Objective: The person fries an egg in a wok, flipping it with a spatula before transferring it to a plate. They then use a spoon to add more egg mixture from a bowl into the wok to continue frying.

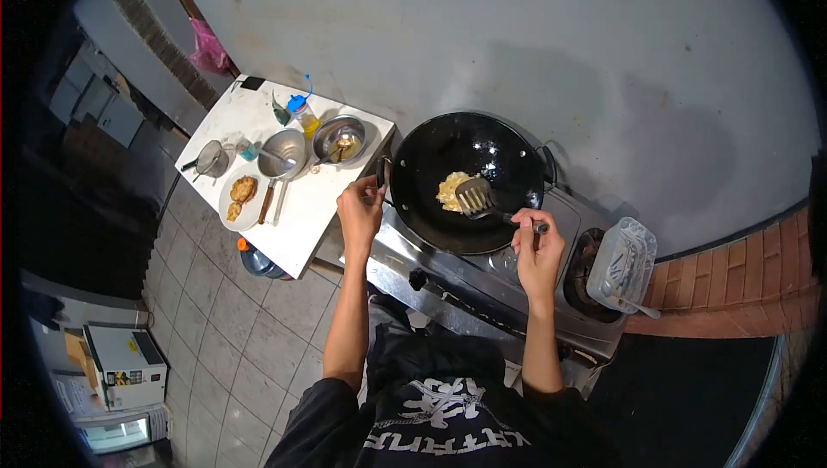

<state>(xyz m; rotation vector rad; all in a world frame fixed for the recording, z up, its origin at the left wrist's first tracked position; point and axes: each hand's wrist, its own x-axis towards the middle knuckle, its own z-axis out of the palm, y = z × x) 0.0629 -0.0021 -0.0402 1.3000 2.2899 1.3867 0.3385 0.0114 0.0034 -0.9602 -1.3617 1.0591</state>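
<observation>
A black wok (448, 145) sits on the stove, tilted slightly in view, with a small heap of yellow-white egg (450, 185) in its middle. My left hand (361, 208) is closed at the wok's left handle (382, 171), fingers pinched on it. In my right hand (539, 248) is the handle of a slotted spatula (475, 198). Its slotted head lies against the right side of the egg, inside the wok. The wok's right handle (549, 164) stands free.
On the white table (306, 214) at left are a plate of fried food (242, 197), metal bowls (282, 152), a knife (267, 202) and an oil bottle (301, 111). A clear plastic tub (622, 265) with a spoon rests over the right burner. A grey wall rises behind the stove.
</observation>
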